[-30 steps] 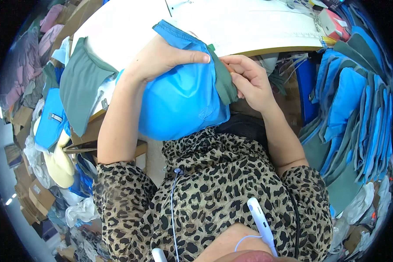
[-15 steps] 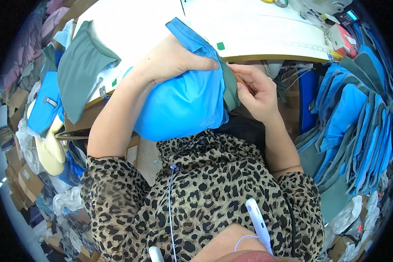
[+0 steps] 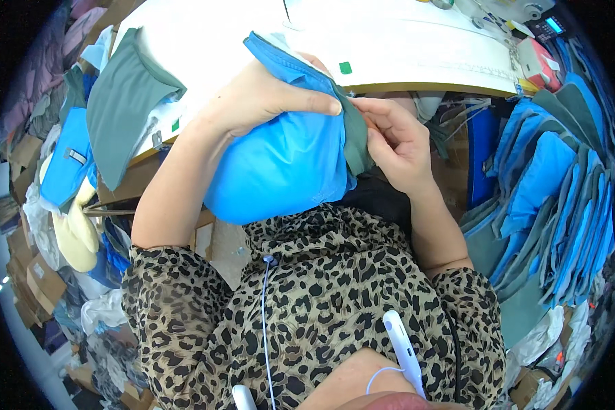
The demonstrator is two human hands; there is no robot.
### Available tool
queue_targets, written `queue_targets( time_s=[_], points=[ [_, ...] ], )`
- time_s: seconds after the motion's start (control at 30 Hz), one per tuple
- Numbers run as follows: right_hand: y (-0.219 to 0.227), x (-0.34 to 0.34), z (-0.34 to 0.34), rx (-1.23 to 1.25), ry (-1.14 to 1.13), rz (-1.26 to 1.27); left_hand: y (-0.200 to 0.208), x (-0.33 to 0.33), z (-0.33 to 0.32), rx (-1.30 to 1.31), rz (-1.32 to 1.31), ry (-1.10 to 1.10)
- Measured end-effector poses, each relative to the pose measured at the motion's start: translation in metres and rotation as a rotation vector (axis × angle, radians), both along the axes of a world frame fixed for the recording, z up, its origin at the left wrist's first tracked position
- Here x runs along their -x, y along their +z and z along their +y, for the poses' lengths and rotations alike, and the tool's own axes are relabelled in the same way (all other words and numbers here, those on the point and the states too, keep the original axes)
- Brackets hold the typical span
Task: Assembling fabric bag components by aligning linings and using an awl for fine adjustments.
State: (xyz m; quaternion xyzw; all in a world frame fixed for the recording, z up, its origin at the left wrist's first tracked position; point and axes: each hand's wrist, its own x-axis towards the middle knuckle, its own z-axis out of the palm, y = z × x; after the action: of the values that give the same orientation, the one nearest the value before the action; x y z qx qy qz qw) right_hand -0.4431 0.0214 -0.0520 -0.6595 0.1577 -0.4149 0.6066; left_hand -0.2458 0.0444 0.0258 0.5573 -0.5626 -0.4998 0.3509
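A blue fabric piece [image 3: 273,164] with a dark green band [image 3: 357,140] along its right side hangs over the near edge of the white table. My left hand [image 3: 266,99] grips it from above, its thumb pressed on the blue cloth beside the stitched seam and the other fingers mostly behind the fabric. On the right, my right hand [image 3: 400,140] is closed with bent fingers against the green band. A bit of something orange [image 3: 370,123] shows between its fingers; its kind is hidden.
A green cloth panel [image 3: 126,109] drapes over the table's left edge, near a blue piece with a buckle [image 3: 74,157]. Many blue and green pieces [image 3: 553,198] hang stacked at right. On the white table [image 3: 403,48] stands a pink-and-white box [image 3: 536,63] at the far right.
The blue and green piece has shifted slightly left with my left hand. My left thumb lies straighter along the cloth; my right hand has barely moved and stays closed at the green band.
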Motion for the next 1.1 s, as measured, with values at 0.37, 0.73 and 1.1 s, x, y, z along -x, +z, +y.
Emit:
queue_targets(
  time_s=[0.37, 0.73, 1.1],
  points=[
    [-0.004, 0.0, 0.004, 0.014, -0.003, 0.016, -0.005, 0.0, 0.003, -0.056, -0.038, 0.02],
    [0.003, 0.007, -0.004, -0.044, 0.05, 0.079, -0.013, -0.011, 0.005, -0.001, 0.15, 0.126],
    [0.007, 0.008, -0.006, 0.009, -0.024, 0.056, -0.025, -0.027, 0.0, -0.072, 0.357, 0.052]
  ],
)
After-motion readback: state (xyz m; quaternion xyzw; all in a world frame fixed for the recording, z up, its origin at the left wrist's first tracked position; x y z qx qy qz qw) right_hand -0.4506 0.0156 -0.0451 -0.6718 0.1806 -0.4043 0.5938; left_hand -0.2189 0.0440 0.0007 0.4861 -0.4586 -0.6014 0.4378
